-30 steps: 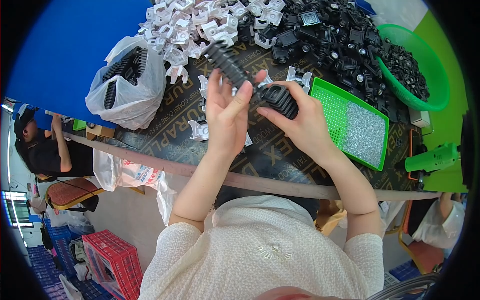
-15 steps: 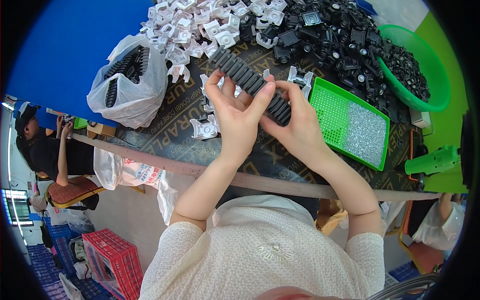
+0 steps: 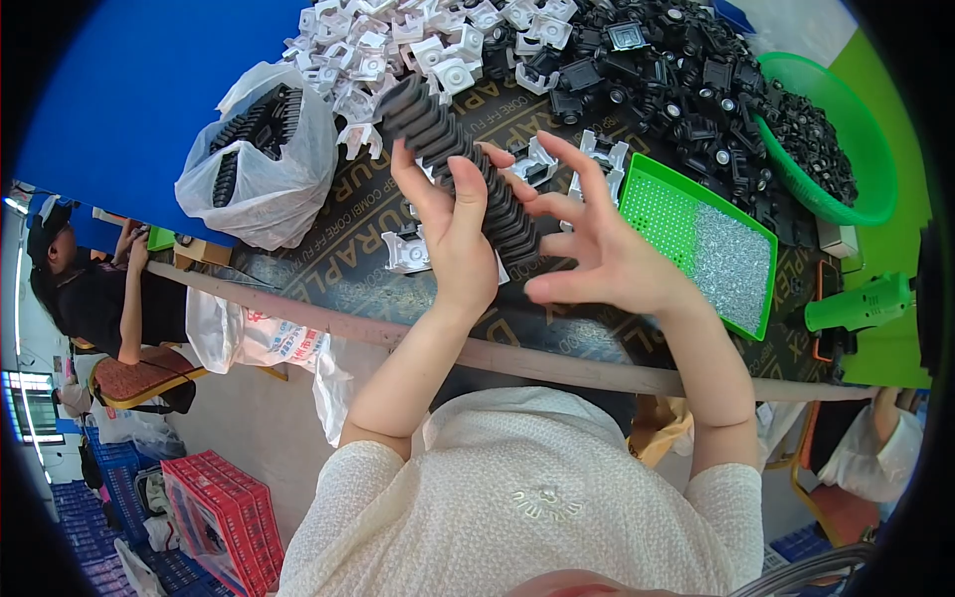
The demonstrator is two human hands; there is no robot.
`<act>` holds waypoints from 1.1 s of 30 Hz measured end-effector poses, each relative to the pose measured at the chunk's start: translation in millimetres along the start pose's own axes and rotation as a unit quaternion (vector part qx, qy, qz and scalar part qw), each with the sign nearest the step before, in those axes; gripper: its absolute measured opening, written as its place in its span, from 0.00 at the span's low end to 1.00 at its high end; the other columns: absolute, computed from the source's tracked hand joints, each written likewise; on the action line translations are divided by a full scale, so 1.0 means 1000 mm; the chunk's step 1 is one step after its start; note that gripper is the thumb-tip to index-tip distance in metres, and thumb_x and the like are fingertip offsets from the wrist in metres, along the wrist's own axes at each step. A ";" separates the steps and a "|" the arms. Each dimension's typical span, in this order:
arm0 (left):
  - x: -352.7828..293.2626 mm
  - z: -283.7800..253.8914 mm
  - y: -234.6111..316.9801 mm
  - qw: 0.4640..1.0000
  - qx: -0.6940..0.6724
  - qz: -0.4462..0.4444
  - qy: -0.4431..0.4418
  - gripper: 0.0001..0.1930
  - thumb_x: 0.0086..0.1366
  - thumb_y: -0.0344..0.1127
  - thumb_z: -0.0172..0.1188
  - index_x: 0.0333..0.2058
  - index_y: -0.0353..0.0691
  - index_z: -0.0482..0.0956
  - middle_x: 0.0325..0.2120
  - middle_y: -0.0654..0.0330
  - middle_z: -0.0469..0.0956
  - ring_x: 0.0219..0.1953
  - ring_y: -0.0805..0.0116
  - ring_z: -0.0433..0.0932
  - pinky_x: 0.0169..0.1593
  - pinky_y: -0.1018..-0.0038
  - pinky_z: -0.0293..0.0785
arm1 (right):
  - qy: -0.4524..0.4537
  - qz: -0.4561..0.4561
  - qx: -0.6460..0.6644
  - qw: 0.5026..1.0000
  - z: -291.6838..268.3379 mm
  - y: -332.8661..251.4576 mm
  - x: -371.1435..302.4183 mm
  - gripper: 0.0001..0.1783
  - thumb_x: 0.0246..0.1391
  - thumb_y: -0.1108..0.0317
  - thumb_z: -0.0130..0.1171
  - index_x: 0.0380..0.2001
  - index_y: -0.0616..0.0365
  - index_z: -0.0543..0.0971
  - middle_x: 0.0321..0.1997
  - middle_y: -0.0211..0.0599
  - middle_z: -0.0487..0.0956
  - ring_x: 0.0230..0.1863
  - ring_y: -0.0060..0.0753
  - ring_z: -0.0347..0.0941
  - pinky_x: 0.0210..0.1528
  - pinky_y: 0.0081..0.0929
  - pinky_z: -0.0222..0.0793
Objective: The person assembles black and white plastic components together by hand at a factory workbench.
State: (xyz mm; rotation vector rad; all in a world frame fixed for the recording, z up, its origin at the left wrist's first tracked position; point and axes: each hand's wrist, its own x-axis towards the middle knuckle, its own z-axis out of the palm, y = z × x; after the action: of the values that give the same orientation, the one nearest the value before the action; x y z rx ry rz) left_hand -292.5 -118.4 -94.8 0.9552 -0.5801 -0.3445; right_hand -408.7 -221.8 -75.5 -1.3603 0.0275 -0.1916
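My left hand is closed around a long stack of black ribbed plastic pieces, held tilted above the table with its upper end toward the far left. Beside the stack's lower right end is my right hand, its thumb and fingers spread apart; whether a fingertip touches the stack I cannot tell. Under and around the hands lie several white plastic clips, one white clip left of my left wrist and another beyond my right fingers.
Heaps of white clips and black parts cover the far table. A plastic bag of black pieces stands left. On the right are a green tray of small silvery pieces, a green basket and a green tool. A person sits far left.
My right hand has let go of the stack's lower end and opened beside it. The stack, still in my left hand, has turned steeper and shifted slightly left.
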 end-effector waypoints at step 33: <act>0.023 -0.060 -0.026 0.823 0.263 0.406 -0.298 0.29 0.61 0.51 0.65 0.53 0.38 0.70 0.35 0.51 0.82 0.31 0.55 0.83 0.32 0.67 0.77 | 0.105 -0.318 -0.368 0.867 0.001 -0.024 -0.009 0.28 0.34 0.65 0.80 0.44 0.55 0.84 0.38 0.34 0.76 0.38 0.31 0.74 0.40 0.25 0.72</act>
State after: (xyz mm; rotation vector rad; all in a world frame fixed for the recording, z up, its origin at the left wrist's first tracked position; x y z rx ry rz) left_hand -239.0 -104.2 -135.8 1.0185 -1.6555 0.3367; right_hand -420.5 -224.0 -52.9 -2.0745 -0.1887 -0.9678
